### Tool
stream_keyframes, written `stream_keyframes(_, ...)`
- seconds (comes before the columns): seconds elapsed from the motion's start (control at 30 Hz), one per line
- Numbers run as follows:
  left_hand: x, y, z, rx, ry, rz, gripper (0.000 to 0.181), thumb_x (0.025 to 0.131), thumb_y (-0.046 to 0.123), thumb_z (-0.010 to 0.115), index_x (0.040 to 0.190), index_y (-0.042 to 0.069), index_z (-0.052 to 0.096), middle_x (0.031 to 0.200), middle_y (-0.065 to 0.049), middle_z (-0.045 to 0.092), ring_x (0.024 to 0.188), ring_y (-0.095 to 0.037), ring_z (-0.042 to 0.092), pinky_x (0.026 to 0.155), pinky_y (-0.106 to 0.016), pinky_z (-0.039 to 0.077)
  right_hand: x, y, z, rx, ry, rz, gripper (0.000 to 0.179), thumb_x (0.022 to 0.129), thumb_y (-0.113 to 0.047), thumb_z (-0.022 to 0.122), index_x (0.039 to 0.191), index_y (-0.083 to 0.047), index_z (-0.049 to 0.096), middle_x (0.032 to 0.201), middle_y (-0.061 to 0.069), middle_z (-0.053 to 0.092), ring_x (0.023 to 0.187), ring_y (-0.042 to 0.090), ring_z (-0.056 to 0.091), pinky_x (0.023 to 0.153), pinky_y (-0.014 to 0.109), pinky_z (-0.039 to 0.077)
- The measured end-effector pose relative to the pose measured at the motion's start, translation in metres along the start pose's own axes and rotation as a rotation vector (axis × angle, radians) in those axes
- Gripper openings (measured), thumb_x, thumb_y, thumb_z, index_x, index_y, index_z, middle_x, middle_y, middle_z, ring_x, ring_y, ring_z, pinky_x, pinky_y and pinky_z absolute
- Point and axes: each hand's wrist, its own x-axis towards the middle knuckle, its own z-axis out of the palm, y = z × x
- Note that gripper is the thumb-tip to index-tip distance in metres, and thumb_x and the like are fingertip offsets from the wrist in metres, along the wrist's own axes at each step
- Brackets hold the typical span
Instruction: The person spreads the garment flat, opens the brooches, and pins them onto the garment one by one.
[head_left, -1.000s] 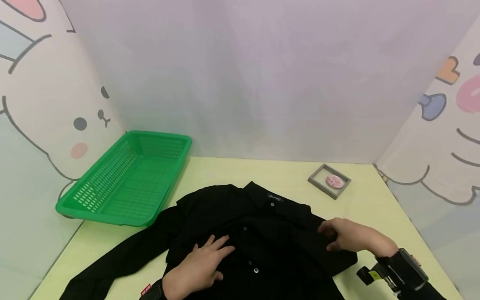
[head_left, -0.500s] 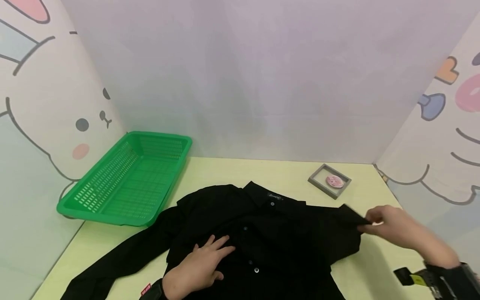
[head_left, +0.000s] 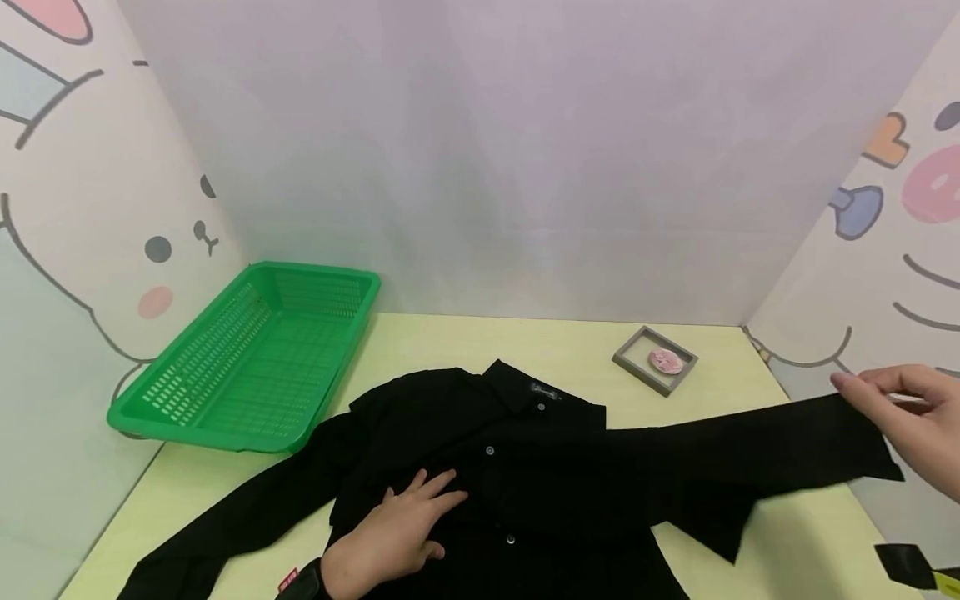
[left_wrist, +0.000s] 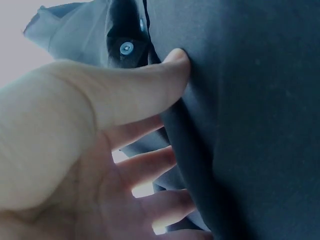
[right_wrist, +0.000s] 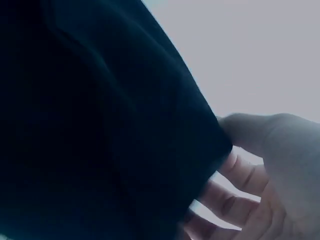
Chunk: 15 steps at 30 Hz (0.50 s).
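A black button-up shirt (head_left: 555,483) lies front up on the pale yellow table, its collar toward the back wall. My left hand (head_left: 397,533) rests on the shirt's chest with fingers spread; in the left wrist view its thumb and fingers lie against the dark cloth beside a button (left_wrist: 126,48). At the far right, my right hand (head_left: 918,412) pinches the cuff end of one sleeve (head_left: 765,446) and holds it out, raised off the table. In the right wrist view that cloth's corner sits between thumb and fingers. The other sleeve (head_left: 247,517) stretches toward the front left.
A green plastic basket (head_left: 225,437) with perforated sides stands at the back left. A small grey frame (head_left: 637,372) with a pink oval piece (head_left: 666,361) inside lies at the back right. Walls with cartoon drawings enclose the table (head_left: 465,333) at the back and sides.
My right hand has taken hold of the sleeve and pulled it out to the right, so the sleeve that was folded in now extends sideways. The left hand has stayed in place.
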Motion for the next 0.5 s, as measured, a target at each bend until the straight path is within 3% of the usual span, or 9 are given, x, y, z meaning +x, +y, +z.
stream_keyframes(0.1,0.000,-0.001,0.000,-0.004,0.002,-0.005,0.066,0.085,0.013,0.085,0.145,0.017,0.059,0.160,-0.011,0.044,0.142,-0.055,0.042,0.096,-0.080,0.043,0.002,-0.009,0.007,-0.051,-0.114,-0.016,0.025,0.099,-0.021,0.071,0.081,-0.003,0.072,0.080,-0.015,0.068,0.070,-0.023,0.042,0.055,0.008,0.040)
stream_keyframes(0.2,0.000,-0.001,-0.001,-0.002,0.002,-0.007,0.065,0.085,0.013,0.085,0.145,0.017,0.059,0.160,-0.011,0.044,0.142,-0.054,0.042,0.097,-0.080,0.042,0.001,-0.015,0.027,-0.081,-0.258,-0.070,0.020,0.099,-0.028,0.071,0.086,-0.013,0.074,0.085,0.004,0.072,0.073,-0.020,0.045,0.056,0.012,0.043)
stream_keyframes(0.37,0.001,-0.001,0.000,-0.004,-0.008,-0.002,0.065,0.086,0.013,0.084,0.146,0.018,0.058,0.161,-0.011,0.043,0.142,-0.054,0.042,0.098,-0.080,0.042,-0.008,-0.031,0.074,0.092,-0.416,-0.137,0.017,0.102,-0.024,0.068,0.087,-0.019,0.072,0.090,-0.006,0.070,0.083,-0.009,0.055,0.070,0.011,0.051)
stream_keyframes(0.5,0.001,-0.001,0.000,-0.011,-0.019,-0.007,0.066,0.086,0.014,0.084,0.146,0.018,0.058,0.161,-0.011,0.042,0.143,-0.054,0.041,0.098,-0.080,0.041,-0.022,-0.055,0.108,0.256,-0.558,-0.131,0.021,0.104,-0.025,0.064,0.087,-0.016,0.070,0.082,-0.004,0.062,0.071,0.003,0.052,0.063,0.022,0.047)
